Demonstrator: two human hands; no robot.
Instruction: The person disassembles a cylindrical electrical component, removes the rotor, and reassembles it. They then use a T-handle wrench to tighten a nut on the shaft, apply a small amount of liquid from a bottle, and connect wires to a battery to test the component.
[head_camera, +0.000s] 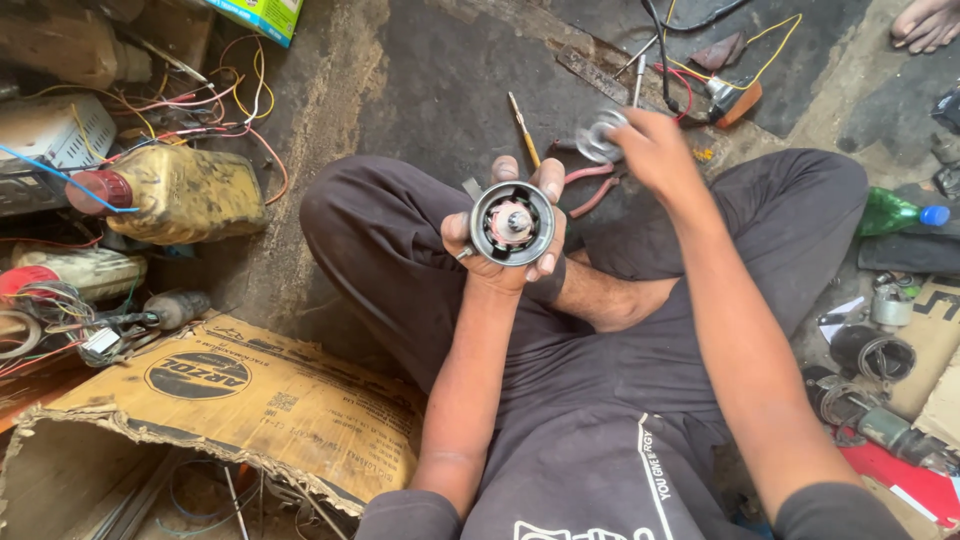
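Down over our crossed legs, we are gripping a round motor housing in our left hand, fingers curling around its dull grey metal rim. Its open face is turning up toward us, showing a dark ring inside and a pale, shiny shaft at the centre. Our right hand is reaching out past the knee, fingers closing on a thin, bright metal disc just above the floor. Red-handled pliers are lying on that rough, dark, stained floor just beside the disc, and a slim screwdriver with a yellowish handle is lying nearby. To our left, a grimy yellow plastic jug with a red cap is lying on its side among tangled thin wires. A torn, creased cardboard box is sitting near our left knee. A green bottle with a blue cap is lying to our right.
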